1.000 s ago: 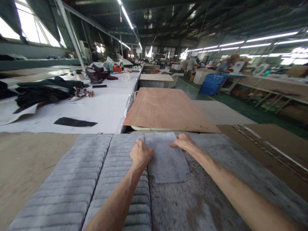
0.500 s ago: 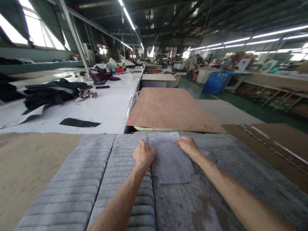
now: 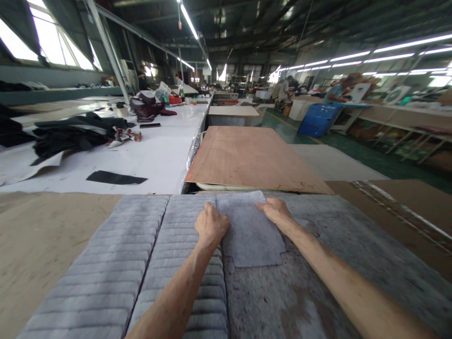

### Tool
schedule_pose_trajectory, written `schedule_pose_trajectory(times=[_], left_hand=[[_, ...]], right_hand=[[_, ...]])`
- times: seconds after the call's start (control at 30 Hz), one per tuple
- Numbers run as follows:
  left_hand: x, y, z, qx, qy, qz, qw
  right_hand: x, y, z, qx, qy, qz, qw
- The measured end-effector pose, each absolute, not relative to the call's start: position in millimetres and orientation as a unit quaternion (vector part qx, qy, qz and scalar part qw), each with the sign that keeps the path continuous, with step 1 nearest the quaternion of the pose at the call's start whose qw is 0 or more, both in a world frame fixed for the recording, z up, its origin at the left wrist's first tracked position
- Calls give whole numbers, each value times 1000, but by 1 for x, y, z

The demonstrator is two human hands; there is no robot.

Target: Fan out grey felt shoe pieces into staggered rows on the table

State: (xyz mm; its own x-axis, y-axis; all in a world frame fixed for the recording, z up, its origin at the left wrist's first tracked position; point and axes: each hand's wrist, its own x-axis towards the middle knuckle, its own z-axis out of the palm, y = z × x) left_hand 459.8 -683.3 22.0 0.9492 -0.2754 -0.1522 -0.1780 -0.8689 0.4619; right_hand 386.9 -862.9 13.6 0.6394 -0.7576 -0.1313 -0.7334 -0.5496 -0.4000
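Note:
A grey fabric piece (image 3: 252, 235) with notched lower corners lies on the stained grey tabletop (image 3: 275, 301). My left hand (image 3: 212, 225) is closed at its left edge, thumb side towards the cloth, and my right hand (image 3: 275, 211) pinches the right edge near the far corner. Left of the piece run two long rows of overlapping grey fabric pieces, the nearer row (image 3: 183, 235) partly under my left forearm and the outer row (image 3: 106, 263) beyond it. The left fingertips are hidden behind the hand.
A brown plywood board (image 3: 247, 155) lies beyond the far edge. On the white table (image 3: 158, 160) at left are a black strip (image 3: 116, 177) and dark cloth (image 3: 74, 134). Brown cardboard (image 3: 416, 202) lies at right. A person (image 3: 335, 92) works near a blue bin (image 3: 316, 120).
Both hands keep their grip on the fabric piece with almost no movement. The whole view has shifted very slightly.

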Motion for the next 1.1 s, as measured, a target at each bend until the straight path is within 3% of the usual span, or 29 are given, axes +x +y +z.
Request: schedule_pose_trajectory(times=[0.73, 0.97, 1.1], left_hand=[[460, -684, 20, 967, -123, -107, 195], [460, -686, 23, 968, -120, -114, 188], [460, -686, 24, 968, -119, -119, 186]], right_hand=[[398, -857, 23, -868, 447, 97, 193], [395, -848, 26, -876, 456, 51, 149], [391, -836, 21, -885, 457, -36, 86]])
